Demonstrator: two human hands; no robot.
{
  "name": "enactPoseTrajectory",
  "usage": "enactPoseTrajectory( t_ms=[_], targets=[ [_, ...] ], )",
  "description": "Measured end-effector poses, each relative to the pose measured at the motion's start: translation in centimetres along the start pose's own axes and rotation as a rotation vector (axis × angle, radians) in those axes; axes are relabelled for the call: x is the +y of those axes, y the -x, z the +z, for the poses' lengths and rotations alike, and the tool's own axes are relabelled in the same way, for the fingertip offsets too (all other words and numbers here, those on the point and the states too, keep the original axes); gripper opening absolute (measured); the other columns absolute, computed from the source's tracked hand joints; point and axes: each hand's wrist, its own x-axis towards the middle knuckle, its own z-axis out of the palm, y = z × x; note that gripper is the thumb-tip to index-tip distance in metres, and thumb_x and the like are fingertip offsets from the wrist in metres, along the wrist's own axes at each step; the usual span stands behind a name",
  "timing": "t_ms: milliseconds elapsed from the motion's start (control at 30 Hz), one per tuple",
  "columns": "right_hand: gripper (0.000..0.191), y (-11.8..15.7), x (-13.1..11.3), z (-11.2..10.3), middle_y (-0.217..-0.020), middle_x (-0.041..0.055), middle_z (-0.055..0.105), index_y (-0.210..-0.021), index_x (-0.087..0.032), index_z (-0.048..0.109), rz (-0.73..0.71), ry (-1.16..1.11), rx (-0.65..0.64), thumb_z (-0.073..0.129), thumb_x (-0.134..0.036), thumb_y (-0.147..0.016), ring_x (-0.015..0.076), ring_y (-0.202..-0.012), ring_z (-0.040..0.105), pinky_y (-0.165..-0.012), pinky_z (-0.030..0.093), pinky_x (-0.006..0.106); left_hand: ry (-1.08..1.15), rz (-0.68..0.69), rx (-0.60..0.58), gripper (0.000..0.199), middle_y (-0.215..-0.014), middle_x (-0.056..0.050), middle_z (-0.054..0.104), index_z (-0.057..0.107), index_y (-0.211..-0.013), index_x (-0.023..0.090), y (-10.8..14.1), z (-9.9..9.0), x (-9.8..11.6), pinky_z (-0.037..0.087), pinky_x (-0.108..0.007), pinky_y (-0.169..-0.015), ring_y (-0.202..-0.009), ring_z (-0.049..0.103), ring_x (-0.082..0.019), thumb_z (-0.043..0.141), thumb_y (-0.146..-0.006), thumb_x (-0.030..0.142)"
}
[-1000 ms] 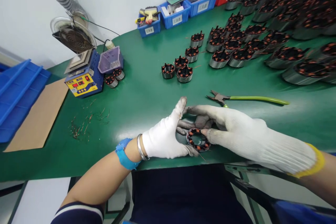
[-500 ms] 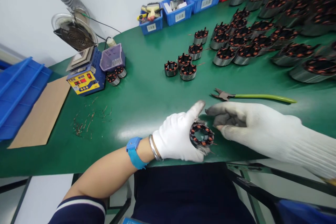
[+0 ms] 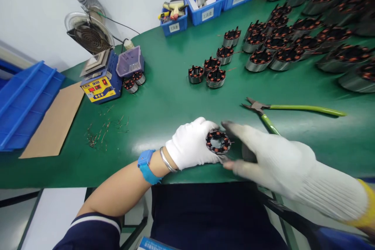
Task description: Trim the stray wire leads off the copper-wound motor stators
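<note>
A round motor stator with a dark core and copper windings (image 3: 218,142) is held near the table's front edge, its open ring facing up. My left hand (image 3: 193,142), in a white glove, wraps round its left side. Just right of the stator is my right hand (image 3: 269,156), gloved and slightly blurred, with thumb and forefinger spread apart and nothing between them. Green-handled cutters (image 3: 304,108) lie with jaws open beyond my right hand, which hides part of the lower handle.
Several stators (image 3: 259,60) stand at the back right, with a smaller group (image 3: 216,78) mid-table. Blue bins (image 3: 174,26) line the wall. Wire scraps (image 3: 98,134), a blue-yellow device (image 3: 101,89) and cardboard (image 3: 54,125) are on the left.
My left hand has closed further round the stator. My right hand has moved down and left beside it, with thumb and forefinger wider apart. The view has shifted slightly.
</note>
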Motion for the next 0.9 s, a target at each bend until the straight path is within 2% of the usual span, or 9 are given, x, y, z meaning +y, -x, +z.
enactPoseTrajectory(
  t_ms=[67, 133, 200, 267, 333, 433, 633, 733, 900],
  targets=[
    [0.034, -0.6, 0.3, 0.4, -0.091, 0.0063, 0.079, -0.106, -0.031, 0.077, 0.043, 0.029, -0.082, 0.056, -0.051, -0.087, 0.0292, -0.071, 0.073, -0.048, 0.044, 0.032, 0.007, 0.001, 0.017, 0.067, -0.106, -0.007, 0.069, 0.068, -0.115, 0.022, 0.0, 0.0, -0.1, 0.061, -0.044, -0.088, -0.095, 0.073, -0.030, 0.090, -0.064, 0.062],
    [0.031, -1.0, 0.6, 0.4, -0.077, 0.0046, 0.077, -0.091, -0.031, 0.078, 0.065, 0.027, -0.123, 0.050, -0.045, -0.091, 0.0255, -0.061, 0.070, -0.044, 0.037, 0.029, 0.026, 0.002, 0.031, 0.068, -0.106, -0.007, 0.070, 0.069, -0.113, 0.022, 0.0, 0.3, -0.3, 0.061, -0.045, -0.088, -0.094, 0.073, -0.030, 0.090, -0.063, 0.063],
    [0.031, -1.2, 0.6, 0.1, -0.073, 0.0033, 0.075, -0.088, -0.031, 0.079, 0.082, 0.001, -0.133, 0.050, -0.041, -0.090, 0.0228, -0.058, 0.066, -0.044, 0.033, 0.027, 0.065, 0.008, 0.076, 0.068, -0.104, -0.007, 0.071, 0.069, -0.110, 0.021, 0.1, 0.7, -0.6, 0.061, -0.045, -0.088, -0.094, 0.073, -0.029, 0.090, -0.061, 0.064],
    [0.029, -1.4, 0.4, -0.2, -0.072, 0.0026, 0.075, -0.085, -0.031, 0.079, 0.106, -0.035, -0.148, 0.050, -0.039, -0.088, 0.0215, -0.059, 0.066, -0.045, 0.033, 0.027, 0.141, 0.052, 0.166, 0.068, -0.105, -0.008, 0.072, 0.068, -0.111, 0.022, 0.2, 1.3, -0.8, 0.061, -0.044, -0.091, -0.096, 0.073, -0.029, 0.090, -0.061, 0.062],
    [0.028, -1.5, 0.2, -0.5, -0.073, 0.0022, 0.075, -0.082, -0.029, 0.077, 0.147, -0.097, -0.180, 0.051, -0.039, -0.085, 0.0208, -0.061, 0.066, -0.047, 0.037, 0.027, 0.239, 0.136, 0.242, 0.068, -0.110, -0.009, 0.073, 0.066, -0.121, 0.021, 0.3, 1.8, -0.9, 0.060, -0.042, -0.094, -0.100, 0.073, -0.027, 0.086, -0.068, 0.057],
    [0.028, -1.6, 0.2, -1.0, -0.068, 0.0026, 0.071, -0.076, -0.025, 0.073, 0.196, -0.234, -0.218, 0.052, -0.043, -0.084, 0.0199, -0.060, 0.065, -0.050, 0.042, 0.027, 0.290, 0.212, 0.253, 0.065, -0.111, -0.009, 0.073, 0.060, -0.136, 0.019, 0.4, 1.8, -0.5, 0.060, -0.041, -0.090, -0.098, 0.072, -0.025, 0.075, -0.081, 0.049],
    [0.032, -1.4, 0.4, -1.6, -0.049, 0.0014, 0.048, -0.068, -0.024, 0.063, 0.230, -0.412, -0.264, 0.055, -0.051, -0.084, 0.0174, -0.051, 0.050, -0.043, 0.030, 0.028, 0.116, 0.159, 0.147, 0.027, -0.096, -0.004, 0.066, 0.069, -0.099, 0.024, 0.6, 1.1, 0.8, 0.057, -0.037, -0.076, -0.085, 0.066, -0.022, 0.069, -0.080, 0.042],
    [0.037, -1.4, 0.4, -1.7, -0.050, 0.0002, 0.046, -0.067, -0.023, 0.058, 0.291, -0.537, -0.305, 0.057, -0.057, -0.083, 0.0133, -0.046, 0.041, -0.041, 0.027, 0.027, 0.068, 0.183, 0.203, 0.021, -0.095, -0.005, 0.065, 0.067, -0.094, 0.023, 0.7, 1.8, 1.1, 0.056, -0.038, -0.076, -0.086, 0.062, -0.023, 0.065, -0.080, 0.038],
    [0.045, -1.8, 0.7, -1.5, -0.055, -0.0025, 0.048, -0.067, -0.023, 0.053, 0.400, -0.817, -0.389, 0.064, -0.065, -0.076, 0.0098, -0.044, 0.042, -0.042, 0.035, 0.025, 0.008, 0.223, 0.294, 0.019, -0.095, -0.007, 0.064, 0.065, -0.091, 0.022, 0.8, 3.3, 0.9, 0.055, -0.038, -0.073, -0.085, 0.059, -0.024, 0.060, -0.082, 0.037]
  ],
)
